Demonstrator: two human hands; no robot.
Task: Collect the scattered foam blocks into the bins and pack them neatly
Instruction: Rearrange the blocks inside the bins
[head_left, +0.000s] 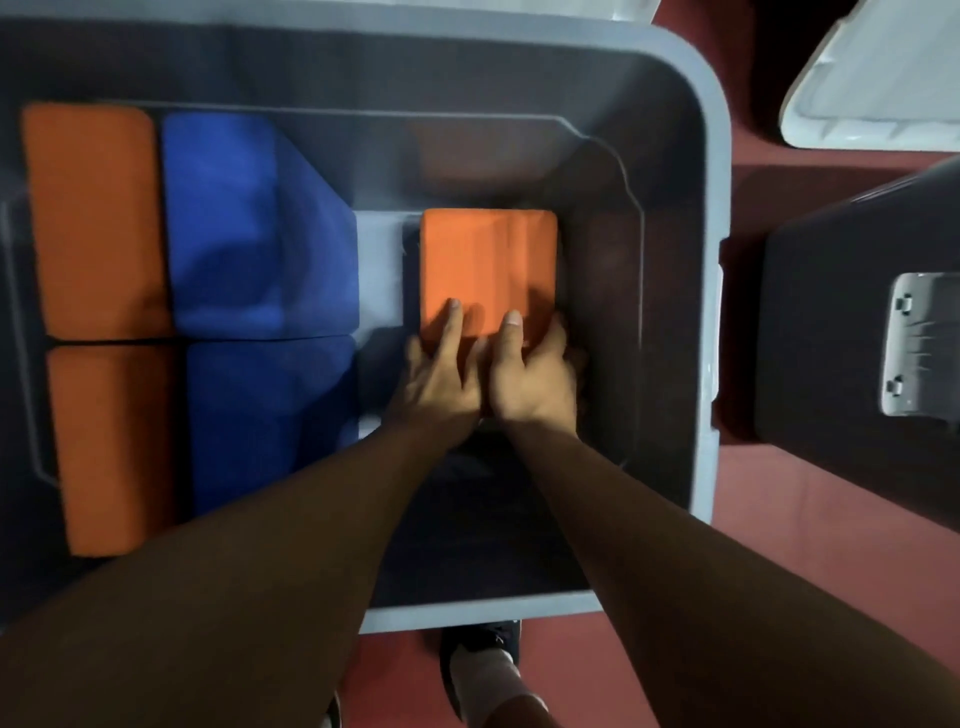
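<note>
I look straight down into a large grey bin (714, 156). Both of my hands hold the near end of an orange foam block (485, 260) inside the bin, right of its middle. My left hand (441, 382) and my right hand (535, 382) lie side by side, each with its thumb on top of the block and its fingers curled round the near edge. Two more orange blocks (93, 218) (114, 447) line the bin's left side. Right beside them lie two blue blocks (249, 228) (265, 415).
A pale patch (382, 270) shows between the blue blocks and the held block. Outside the bin, a white lid (878, 88) lies at the top right and a dark bin (831, 332) with a grey latch (917, 345) stands at the right. Red floor (779, 561) surrounds them; my shoe (480, 657) is below.
</note>
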